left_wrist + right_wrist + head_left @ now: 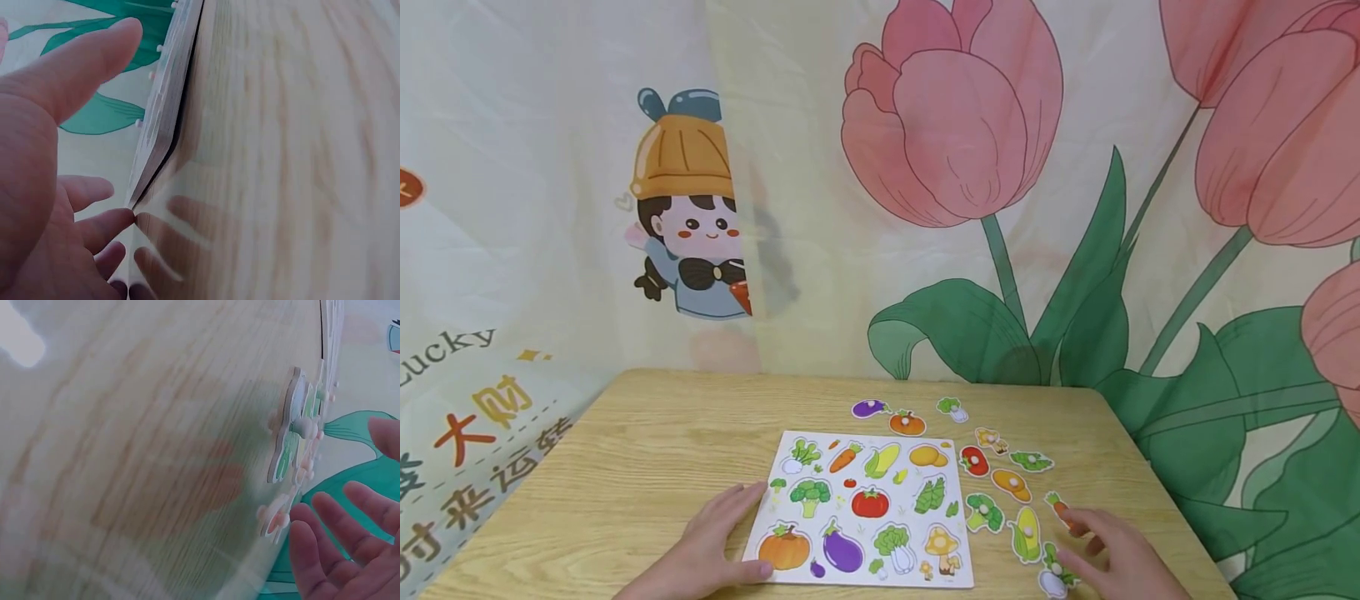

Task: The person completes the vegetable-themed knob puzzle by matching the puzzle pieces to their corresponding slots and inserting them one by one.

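Note:
A white vegetable puzzle board [857, 577] lies flat on the table. My left hand [711, 546] is spread at its left edge, thumb over the near corner; the left wrist view shows a fingertip [125, 217] by a board corner, contact unclear. My right hand [1123, 554], fingers extended and apart, hovers at the near right above the knobbed carrot piece [1060, 506] and white radish piece [1053, 582]. Seen from the right wrist, the radish piece [289, 434] lies flat near those fingers, and nothing is held. The corn piece [1026, 533] lies just left of them.
Right of the board lie broccoli [983, 512], potato [1012, 484], tomato [974, 461], pea-green [1032, 460] and mushroom [990, 440] pieces. Eggplant [869, 408], pumpkin [907, 423] and cabbage [952, 408] pieces sit behind it. A printed curtain [820, 275] hangs beyond the wooden table [647, 450].

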A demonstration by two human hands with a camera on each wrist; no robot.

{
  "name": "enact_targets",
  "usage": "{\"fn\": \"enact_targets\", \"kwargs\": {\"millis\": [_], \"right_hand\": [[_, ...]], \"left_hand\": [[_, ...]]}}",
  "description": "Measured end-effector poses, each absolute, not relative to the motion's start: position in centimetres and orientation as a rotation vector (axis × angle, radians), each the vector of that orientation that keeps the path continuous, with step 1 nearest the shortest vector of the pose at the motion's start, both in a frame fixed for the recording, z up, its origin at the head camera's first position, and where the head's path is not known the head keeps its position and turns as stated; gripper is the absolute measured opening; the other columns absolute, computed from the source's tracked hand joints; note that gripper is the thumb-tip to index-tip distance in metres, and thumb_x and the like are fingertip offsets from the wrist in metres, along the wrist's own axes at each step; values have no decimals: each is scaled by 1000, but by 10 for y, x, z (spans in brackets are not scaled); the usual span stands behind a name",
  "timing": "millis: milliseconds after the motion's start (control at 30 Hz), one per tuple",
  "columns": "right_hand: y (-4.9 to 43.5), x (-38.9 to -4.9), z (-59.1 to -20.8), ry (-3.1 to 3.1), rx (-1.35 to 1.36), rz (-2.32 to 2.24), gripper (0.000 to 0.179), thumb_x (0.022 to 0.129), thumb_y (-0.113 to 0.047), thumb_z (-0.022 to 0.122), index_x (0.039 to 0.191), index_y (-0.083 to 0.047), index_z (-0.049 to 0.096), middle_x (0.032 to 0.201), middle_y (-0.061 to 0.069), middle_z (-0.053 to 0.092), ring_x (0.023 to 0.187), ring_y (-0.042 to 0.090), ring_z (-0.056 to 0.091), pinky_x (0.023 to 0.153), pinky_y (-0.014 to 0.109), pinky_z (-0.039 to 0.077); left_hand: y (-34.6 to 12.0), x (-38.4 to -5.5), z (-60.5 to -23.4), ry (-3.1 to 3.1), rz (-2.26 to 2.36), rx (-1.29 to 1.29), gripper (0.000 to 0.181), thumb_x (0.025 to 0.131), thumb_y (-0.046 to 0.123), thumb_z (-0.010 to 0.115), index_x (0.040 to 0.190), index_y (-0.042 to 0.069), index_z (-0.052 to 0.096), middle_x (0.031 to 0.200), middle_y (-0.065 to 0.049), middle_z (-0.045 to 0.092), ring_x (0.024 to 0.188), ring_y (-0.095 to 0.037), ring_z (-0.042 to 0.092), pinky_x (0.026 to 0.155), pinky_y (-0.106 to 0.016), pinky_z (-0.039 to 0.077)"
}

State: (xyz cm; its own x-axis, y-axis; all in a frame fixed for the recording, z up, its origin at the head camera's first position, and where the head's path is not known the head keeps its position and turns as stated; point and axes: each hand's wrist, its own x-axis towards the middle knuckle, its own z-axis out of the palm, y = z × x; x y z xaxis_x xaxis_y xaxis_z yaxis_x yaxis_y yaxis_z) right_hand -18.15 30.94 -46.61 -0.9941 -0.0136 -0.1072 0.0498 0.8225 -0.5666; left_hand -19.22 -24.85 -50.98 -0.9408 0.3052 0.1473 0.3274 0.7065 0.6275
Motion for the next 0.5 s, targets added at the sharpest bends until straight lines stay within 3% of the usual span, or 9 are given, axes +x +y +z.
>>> {"fn": "enact_targets", "kwargs": {"millis": [267,500], "right_hand": [[311,-181,-474,2829,-13,-906,39,86,-31,89,116,-12,74,95,-4,65,81,16,58,69,28,53],[308,-184,-479,2809,-75,-877,27,87,-27,89,105,-13,75,85,-4,61,76,17,55,65,25,48]], "left_hand": [[-248,-196,-517,-2859,-1087,-621,109,76,49,93,159,-2,44,162,-26,43,147,-57,32,107,-81,30],[-252,-204,-531,-2792,-937,-648,114,69,60,94,154,-2,51,157,-21,51,139,-49,42,105,-76,38]]}}
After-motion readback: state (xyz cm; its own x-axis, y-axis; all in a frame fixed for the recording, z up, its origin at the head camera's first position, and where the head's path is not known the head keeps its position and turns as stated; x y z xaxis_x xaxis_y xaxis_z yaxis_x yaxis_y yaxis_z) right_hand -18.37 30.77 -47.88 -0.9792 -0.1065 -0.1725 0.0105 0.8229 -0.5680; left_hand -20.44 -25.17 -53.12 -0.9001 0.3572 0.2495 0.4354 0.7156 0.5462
